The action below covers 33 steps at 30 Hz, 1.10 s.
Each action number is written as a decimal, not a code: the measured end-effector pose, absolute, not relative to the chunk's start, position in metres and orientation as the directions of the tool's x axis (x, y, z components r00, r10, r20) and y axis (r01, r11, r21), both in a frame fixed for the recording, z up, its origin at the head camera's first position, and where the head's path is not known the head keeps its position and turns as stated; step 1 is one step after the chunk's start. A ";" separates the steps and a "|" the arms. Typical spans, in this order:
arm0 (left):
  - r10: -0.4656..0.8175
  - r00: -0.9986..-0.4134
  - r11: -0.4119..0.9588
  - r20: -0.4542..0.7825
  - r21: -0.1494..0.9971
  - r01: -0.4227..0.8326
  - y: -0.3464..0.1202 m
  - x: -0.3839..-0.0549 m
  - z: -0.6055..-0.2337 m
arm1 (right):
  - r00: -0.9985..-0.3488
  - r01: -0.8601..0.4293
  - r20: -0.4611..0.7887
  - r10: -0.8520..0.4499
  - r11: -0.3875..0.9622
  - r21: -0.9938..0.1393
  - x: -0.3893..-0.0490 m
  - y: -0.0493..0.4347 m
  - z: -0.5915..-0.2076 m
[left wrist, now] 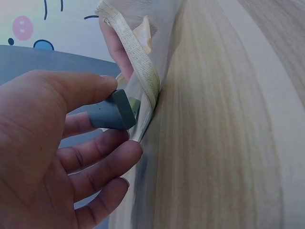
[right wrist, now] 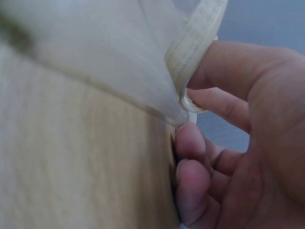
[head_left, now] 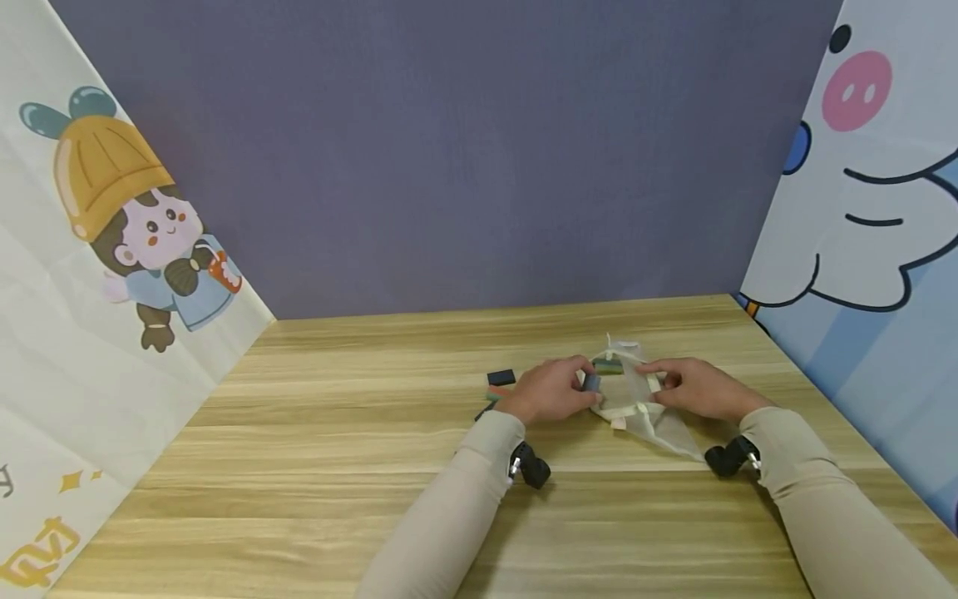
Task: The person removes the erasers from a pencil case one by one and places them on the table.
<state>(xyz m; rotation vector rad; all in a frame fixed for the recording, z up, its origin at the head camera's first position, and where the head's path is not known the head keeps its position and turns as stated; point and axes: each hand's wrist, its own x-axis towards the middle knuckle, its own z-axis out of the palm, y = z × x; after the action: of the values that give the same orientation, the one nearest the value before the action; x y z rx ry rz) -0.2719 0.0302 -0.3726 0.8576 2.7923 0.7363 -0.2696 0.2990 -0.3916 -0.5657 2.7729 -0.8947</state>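
My left hand (head_left: 550,388) pinches a small blue-grey block (left wrist: 113,110) between thumb and fingers, right at the mouth of a sheer mesh pouch (head_left: 669,430). The pouch has a cream zipper edge (left wrist: 143,62), and its mouth is spread apart. In the head view, my right hand (head_left: 696,387) grips the far side of that mouth. Close up in the right wrist view, its fingers are curled at the zipper tape (right wrist: 195,45), with the mesh stretching away to the left. A greenish block (head_left: 608,366) shows at the pouch's back edge.
Left of my left hand, a black block (head_left: 501,377) lies on the wooden table (head_left: 337,466), with a red-and-green piece (head_left: 496,391) and another dark piece (head_left: 484,411) near it. A grey panel (head_left: 449,166) stands behind the table, with printed cloth walls at both sides.
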 end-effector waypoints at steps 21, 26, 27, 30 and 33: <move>0.589 -0.807 0.694 0.049 0.481 0.535 0.024 -0.268 -0.369 | -0.910 -0.303 -0.052 -0.411 0.746 -0.593 -0.272 0.300 -0.393; 0.599 -0.799 0.684 0.058 0.481 0.548 0.020 -0.264 -0.367 | -0.912 -0.304 -0.049 -0.408 0.749 -0.589 -0.273 0.301 -0.393; 0.600 -0.798 0.683 0.058 0.482 0.549 0.019 -0.263 -0.366 | -0.912 -0.303 -0.048 -0.407 0.749 -0.590 -0.272 0.300 -0.393; 0.600 -0.798 0.682 0.060 0.484 0.549 0.017 -0.262 -0.364 | -0.911 -0.302 -0.051 -0.409 0.746 -0.593 -0.272 0.300 -0.392; 0.599 -0.798 0.682 0.064 0.482 0.550 0.015 -0.260 -0.363 | -0.911 -0.304 -0.050 -0.409 0.749 -0.589 -0.271 0.299 -0.392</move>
<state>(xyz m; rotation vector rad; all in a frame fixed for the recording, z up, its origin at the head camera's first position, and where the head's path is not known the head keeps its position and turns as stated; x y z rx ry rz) -0.2605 0.0151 -0.3630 0.9558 2.7891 0.7508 -0.2712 0.2991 -0.3918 -0.5699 2.7708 -0.8883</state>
